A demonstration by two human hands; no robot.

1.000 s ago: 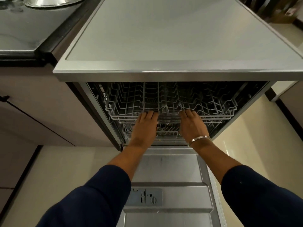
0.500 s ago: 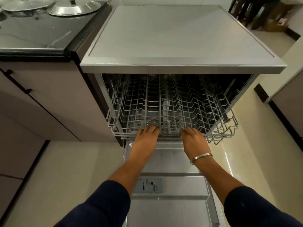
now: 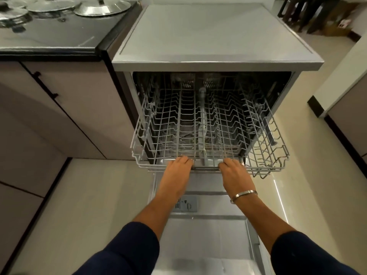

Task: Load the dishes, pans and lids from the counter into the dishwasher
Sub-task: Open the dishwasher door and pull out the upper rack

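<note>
Kitchen with pale tiled floor point(image 3: 309, 195), beige cabinets point(image 3: 65, 108) sitting under a dark glossy counter point(image 3: 59, 39) on the left. Dishwasher point(image 3: 216, 34) is standing just right of that counter, touching its end, flat grey top showing. Its door point(image 3: 202, 241) is lying folded down toward the person, detergent dispenser point(image 3: 186, 203) showing on the inner face between the two forearms.

Wire rack point(image 3: 208, 124) is sitting partway out of the opening, front part hanging over the door, back part under the top panel. Nothing showing in the rack but its own tines and a grey centre piece. A second wire edge is showing lower on the right side; can't tell how far out that one is.

Left hand point(image 3: 176, 175) is curling its fingers over the rack's front rail, left of centre, back of hand up. Right hand point(image 3: 235, 174) is doing the same right of centre, fingers hooked over the rail; metal bangle point(image 3: 243, 196) sitting on that wrist. Both hands are gripping, thumbs hidden. Dark blue sleeves are pushed up to the elbows.

Lids point(image 3: 102, 7) are sitting on the counter at top left, shiny metal, knobs up, at least three, well apart from the rack. Further left they are blurring together, can't count exactly. Dark furniture legs point(image 3: 301, 12) are showing top right.
</note>
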